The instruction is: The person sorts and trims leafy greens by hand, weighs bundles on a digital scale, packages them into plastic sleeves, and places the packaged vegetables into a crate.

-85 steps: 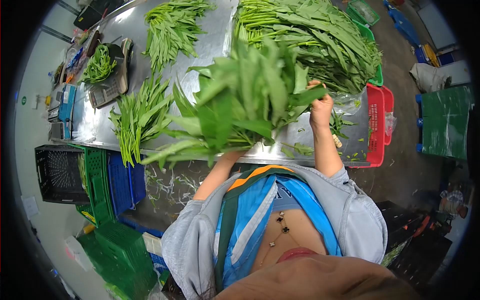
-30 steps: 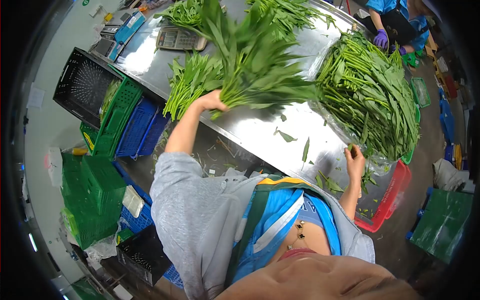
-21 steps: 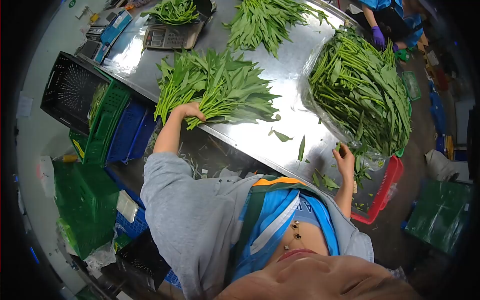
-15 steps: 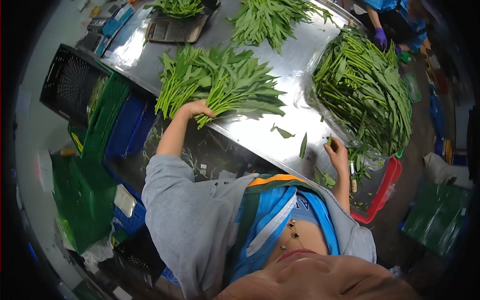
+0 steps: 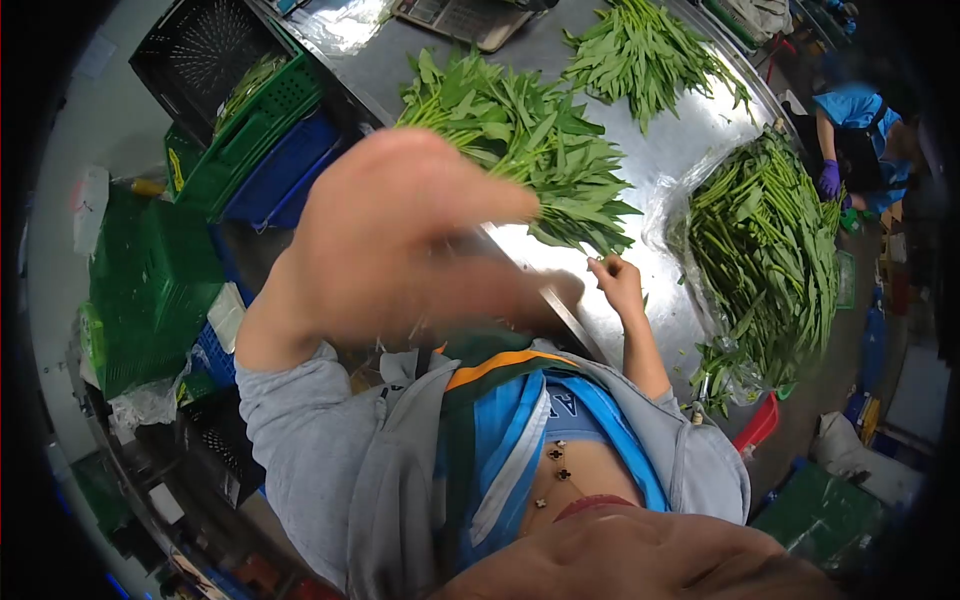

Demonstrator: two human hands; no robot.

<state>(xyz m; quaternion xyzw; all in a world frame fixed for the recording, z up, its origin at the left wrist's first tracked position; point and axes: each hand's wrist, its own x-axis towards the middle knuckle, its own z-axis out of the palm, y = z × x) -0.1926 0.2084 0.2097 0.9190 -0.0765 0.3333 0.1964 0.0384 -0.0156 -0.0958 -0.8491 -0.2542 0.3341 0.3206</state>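
My left hand (image 5: pixel 400 225) is raised close to the camera and smeared by motion, so its fingers and anything in them cannot be read. Behind it on the metal table (image 5: pixel 660 205) lies a bundle of leafy green stems (image 5: pixel 540 150), its cut ends partly hidden by that hand. My right hand (image 5: pixel 622 285) is low over the table by the bundle's leaf tips, thumb and fingers pinched together. What the pinch holds is too small to make out. Right of it, a large heap of the same greens (image 5: pixel 765 240) rests on clear plastic.
Another bunch of greens (image 5: pixel 650 55) and a scale (image 5: pixel 465 18) are farther back on the table. Green crates (image 5: pixel 150 255) and a black crate (image 5: pixel 205 65) stand at left. A red basket (image 5: pixel 757 424) sits at right. A co-worker's purple-gloved hand (image 5: pixel 830 178) is beside the heap.
My left hand has let go of the stems and risen toward the camera. My right hand is now nearer the bundle's leaf tips. The whole view has shifted.
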